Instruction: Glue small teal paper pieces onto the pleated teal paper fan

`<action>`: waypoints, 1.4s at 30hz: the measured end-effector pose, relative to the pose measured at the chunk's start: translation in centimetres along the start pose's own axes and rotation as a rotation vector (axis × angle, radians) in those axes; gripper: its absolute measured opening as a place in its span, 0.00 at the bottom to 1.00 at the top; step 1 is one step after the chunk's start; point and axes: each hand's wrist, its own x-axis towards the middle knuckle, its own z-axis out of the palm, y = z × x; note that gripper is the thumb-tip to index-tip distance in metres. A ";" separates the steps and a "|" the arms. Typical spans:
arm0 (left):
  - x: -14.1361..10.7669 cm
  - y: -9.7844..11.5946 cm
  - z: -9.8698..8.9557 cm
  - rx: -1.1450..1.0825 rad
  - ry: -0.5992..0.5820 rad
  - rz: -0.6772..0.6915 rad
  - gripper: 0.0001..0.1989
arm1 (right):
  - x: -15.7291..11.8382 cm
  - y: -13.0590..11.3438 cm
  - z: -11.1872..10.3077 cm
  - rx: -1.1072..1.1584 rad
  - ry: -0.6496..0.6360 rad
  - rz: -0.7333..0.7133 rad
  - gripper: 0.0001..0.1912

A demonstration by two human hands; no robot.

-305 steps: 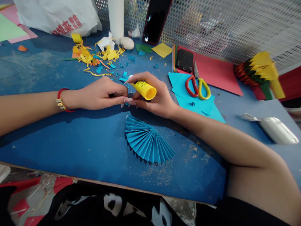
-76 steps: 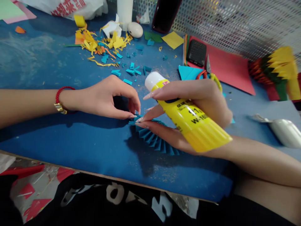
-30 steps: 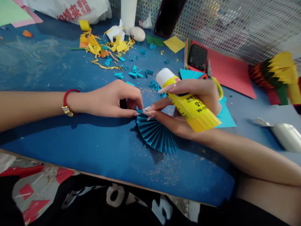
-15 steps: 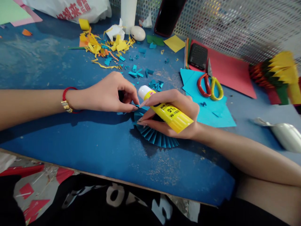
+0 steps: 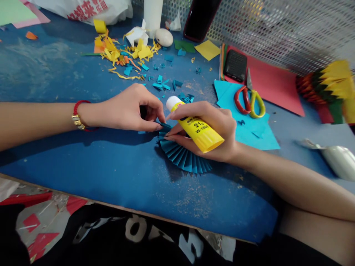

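Note:
A pleated blue paper fan (image 5: 191, 160) rests on the blue table, spread in a half circle. My left hand (image 5: 133, 109), with a red bracelet at the wrist, pinches the fan's upper left edge between thumb and forefinger. In my right hand (image 5: 213, 118) a yellow glue stick (image 5: 203, 135) with a white end lies across the palm, held under the forefinger. Thumb and fingertips of that hand also touch the folds near the left hand. Part of the fan is hidden beneath my right hand.
Scissors (image 5: 249, 101) with red and yellow handles lie on blue paper (image 5: 255, 136) at the right. Yellow and orange paper scraps (image 5: 124, 53) are heaped behind. A dark phone (image 5: 201, 18) leans against the perforated metal screen (image 5: 260, 29). A white egg-shaped object (image 5: 164, 37) stands nearby.
My right fingertips have shifted slightly up and right along the folds, and the glue stick has tilted a little in the hand. My left hand keeps its pinch in nearly the same place.

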 end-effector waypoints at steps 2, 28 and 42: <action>0.1 0.0 0.0 0.003 0.011 0.004 0.10 | 0.1 -0.3 -0.3 -0.062 -0.037 0.018 0.13; -0.2 1.5 0.4 0.110 -0.020 0.162 0.16 | 0.1 -1.7 -0.9 -0.231 -0.030 0.014 0.10; -0.3 1.1 0.3 0.081 -0.029 0.161 0.12 | 0.0 -1.7 -0.9 -0.263 -0.010 0.057 0.17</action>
